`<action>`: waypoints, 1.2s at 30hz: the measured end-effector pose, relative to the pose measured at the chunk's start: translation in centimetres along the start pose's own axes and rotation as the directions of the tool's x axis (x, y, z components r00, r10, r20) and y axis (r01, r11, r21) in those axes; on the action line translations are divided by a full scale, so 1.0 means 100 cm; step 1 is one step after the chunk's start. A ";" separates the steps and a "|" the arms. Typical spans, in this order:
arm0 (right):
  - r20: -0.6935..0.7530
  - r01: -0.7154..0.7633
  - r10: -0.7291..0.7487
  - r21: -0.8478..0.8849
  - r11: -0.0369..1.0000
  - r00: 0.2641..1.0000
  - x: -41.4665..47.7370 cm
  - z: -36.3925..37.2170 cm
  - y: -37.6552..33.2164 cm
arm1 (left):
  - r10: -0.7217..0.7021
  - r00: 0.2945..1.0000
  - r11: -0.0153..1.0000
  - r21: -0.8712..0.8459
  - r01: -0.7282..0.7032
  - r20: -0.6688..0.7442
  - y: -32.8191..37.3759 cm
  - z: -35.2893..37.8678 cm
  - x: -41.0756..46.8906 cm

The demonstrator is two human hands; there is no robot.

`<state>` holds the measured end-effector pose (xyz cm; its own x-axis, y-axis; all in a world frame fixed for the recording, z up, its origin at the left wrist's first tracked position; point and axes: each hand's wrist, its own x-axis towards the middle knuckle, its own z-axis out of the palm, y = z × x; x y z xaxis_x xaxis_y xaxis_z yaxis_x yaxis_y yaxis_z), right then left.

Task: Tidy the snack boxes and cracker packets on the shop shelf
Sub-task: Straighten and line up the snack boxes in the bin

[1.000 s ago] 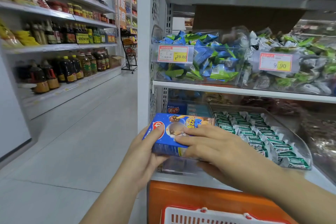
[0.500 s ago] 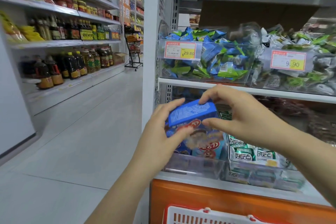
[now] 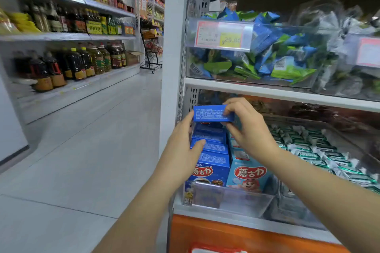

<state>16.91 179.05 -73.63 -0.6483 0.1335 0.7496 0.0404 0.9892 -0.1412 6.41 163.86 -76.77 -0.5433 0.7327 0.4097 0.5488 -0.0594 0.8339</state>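
Observation:
I hold a dark blue snack box (image 3: pixel 212 113) upright at the back of a row of matching blue boxes (image 3: pixel 209 162) in a clear tray (image 3: pixel 232 201) on the lower shelf. My left hand (image 3: pixel 183 146) grips its left end, with the thumb on a lower box. My right hand (image 3: pixel 246 127) pinches its right end from above. A row of light blue boxes (image 3: pixel 246 172) stands to the right. Green and white cracker packets (image 3: pixel 320 154) fill the neighbouring tray.
The shelf above (image 3: pixel 267 90) carries clear bins of blue and green sweets (image 3: pixel 273 53) with a price tag (image 3: pixel 220 35). An orange panel (image 3: pixel 226 234) lies below the shelf edge. Across the aisle floor (image 3: pixel 82 150) stand shelves of oil bottles (image 3: pixel 82 63).
I turned the blue box from lying flat to upright and carried it back into the shelf. It now stands at the rear of the blue row. The camera moved closer.

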 end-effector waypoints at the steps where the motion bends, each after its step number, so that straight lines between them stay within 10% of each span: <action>1: -0.001 -0.025 0.025 0.001 1.000 1.000 0.003 0.005 0.006 | 0.009 1.000 0.999 0.032 -0.009 -0.003 -0.004 0.003 0.002; 13: 0.149 -0.185 0.173 0.067 0.981 0.974 0.025 0.014 0.033 | 0.045 0.999 0.995 0.087 -0.045 -0.009 -0.014 0.013 0.016; 24: 0.680 -0.534 0.377 0.026 0.845 0.629 0.032 0.027 0.070 | -0.162 0.952 0.818 0.575 -0.017 0.259 -0.026 0.031 0.078; 31: 0.454 -0.464 0.432 -0.044 0.885 0.779 0.054 0.028 0.089 | -0.172 0.949 0.801 0.598 -0.021 0.264 -0.036 0.036 0.083; 36: 0.532 -0.425 0.452 -0.181 0.887 0.716 0.059 0.058 0.101 | -0.159 0.953 0.794 0.607 -0.031 0.257 -0.034 0.036 0.081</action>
<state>9.06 189.50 -74.39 -0.8503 0.5103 0.1288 0.4494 0.8314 -0.3269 2.38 172.43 -77.64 -0.4419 0.8822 0.1626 0.8385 0.3418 0.4244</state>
